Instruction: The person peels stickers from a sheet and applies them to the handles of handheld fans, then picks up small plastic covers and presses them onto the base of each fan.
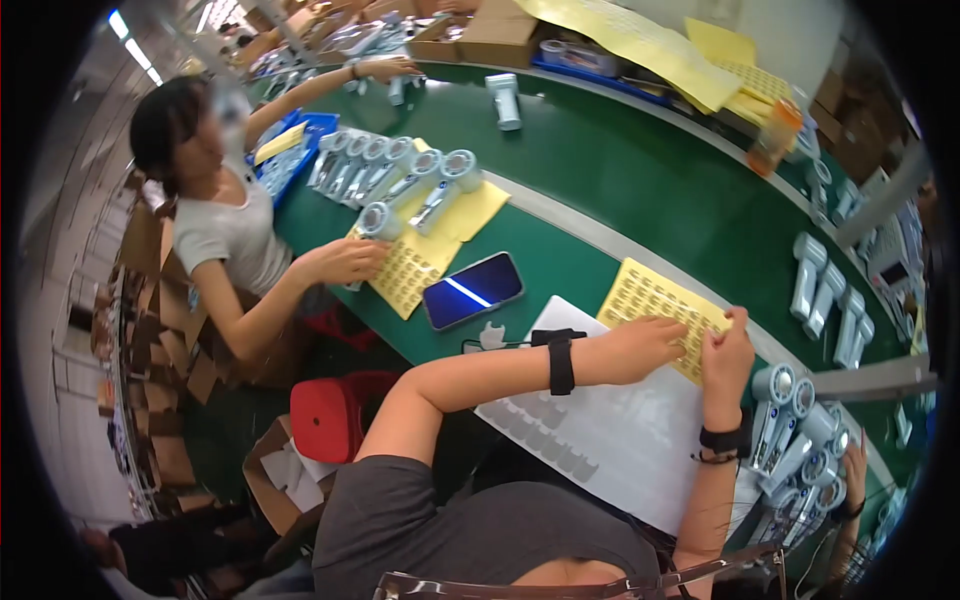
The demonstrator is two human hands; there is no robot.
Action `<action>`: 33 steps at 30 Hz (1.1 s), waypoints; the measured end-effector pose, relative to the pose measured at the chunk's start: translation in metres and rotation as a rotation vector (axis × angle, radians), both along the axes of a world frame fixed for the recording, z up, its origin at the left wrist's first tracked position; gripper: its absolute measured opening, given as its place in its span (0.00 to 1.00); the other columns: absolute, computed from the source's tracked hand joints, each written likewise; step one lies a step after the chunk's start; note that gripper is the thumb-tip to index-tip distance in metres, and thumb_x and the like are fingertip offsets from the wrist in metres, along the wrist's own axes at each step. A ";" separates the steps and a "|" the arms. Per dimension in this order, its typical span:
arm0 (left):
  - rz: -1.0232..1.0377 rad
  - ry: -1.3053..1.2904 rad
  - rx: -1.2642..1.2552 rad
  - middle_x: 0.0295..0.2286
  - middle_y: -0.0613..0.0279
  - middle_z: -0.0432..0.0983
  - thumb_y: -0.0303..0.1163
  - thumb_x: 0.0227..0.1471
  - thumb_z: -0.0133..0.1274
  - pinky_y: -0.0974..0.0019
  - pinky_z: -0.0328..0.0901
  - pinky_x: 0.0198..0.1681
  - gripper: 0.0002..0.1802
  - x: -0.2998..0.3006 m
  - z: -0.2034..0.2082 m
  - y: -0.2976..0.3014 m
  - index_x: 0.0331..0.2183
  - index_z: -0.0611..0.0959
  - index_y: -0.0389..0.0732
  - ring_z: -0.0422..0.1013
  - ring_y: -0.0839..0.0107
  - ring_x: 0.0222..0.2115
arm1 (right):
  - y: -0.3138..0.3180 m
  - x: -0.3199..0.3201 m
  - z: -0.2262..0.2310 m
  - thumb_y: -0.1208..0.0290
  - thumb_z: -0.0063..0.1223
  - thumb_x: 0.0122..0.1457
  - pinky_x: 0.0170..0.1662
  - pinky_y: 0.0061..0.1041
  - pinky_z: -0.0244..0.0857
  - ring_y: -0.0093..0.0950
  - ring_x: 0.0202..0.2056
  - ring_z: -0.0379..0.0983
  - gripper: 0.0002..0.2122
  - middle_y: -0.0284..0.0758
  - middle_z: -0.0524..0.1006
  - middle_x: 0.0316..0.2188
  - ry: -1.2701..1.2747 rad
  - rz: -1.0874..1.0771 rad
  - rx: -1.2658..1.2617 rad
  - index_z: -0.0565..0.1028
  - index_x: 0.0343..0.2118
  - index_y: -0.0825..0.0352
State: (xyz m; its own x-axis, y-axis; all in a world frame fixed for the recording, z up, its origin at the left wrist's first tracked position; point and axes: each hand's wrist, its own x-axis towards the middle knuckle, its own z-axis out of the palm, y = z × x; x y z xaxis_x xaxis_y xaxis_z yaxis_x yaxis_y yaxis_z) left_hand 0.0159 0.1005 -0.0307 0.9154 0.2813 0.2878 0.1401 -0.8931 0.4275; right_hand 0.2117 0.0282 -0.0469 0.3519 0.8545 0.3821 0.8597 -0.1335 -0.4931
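A yellow sheet of small stickers lies over the upper part of a white backing sheet with grey labels. My left hand rests on the yellow sheet, its fingers stretched out along it. Beside it, at the sheet's right edge, my right hand is closed with thumb and forefinger drawn together. What the right fingers hold, if anything, is too small to make out. Dark bands circle both my wrists.
A phone lies left of the sheets. Light-blue handheld fans are heaped at my right, and more stand on the green belt. At left, a co-worker reaches toward other fans. A red stool is below.
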 end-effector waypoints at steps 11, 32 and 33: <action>1.280 -0.052 0.412 0.32 0.48 0.74 0.26 0.45 0.61 0.53 0.67 0.44 0.13 -0.233 0.036 0.073 0.34 0.78 0.33 0.71 0.50 0.38 | -0.017 -0.037 0.066 0.76 0.57 0.59 0.29 0.19 0.64 0.19 0.24 0.70 0.08 0.30 0.73 0.21 0.298 0.102 0.043 0.72 0.40 0.66; 1.281 -0.174 0.145 0.36 0.44 0.78 0.38 0.43 0.67 0.51 0.69 0.40 0.23 -0.270 0.017 0.127 0.37 0.77 0.35 0.75 0.48 0.38 | -0.079 -0.045 0.057 0.79 0.55 0.58 0.33 0.21 0.66 0.22 0.26 0.72 0.03 0.33 0.76 0.25 0.323 0.095 0.014 0.75 0.34 0.71; 1.252 -0.045 0.219 0.36 0.45 0.79 0.38 0.43 0.68 0.51 0.69 0.40 0.22 -0.261 0.017 0.137 0.36 0.78 0.36 0.76 0.48 0.38 | -0.081 -0.046 0.058 0.79 0.55 0.58 0.33 0.21 0.66 0.22 0.26 0.72 0.03 0.33 0.76 0.24 0.310 0.090 0.025 0.75 0.33 0.71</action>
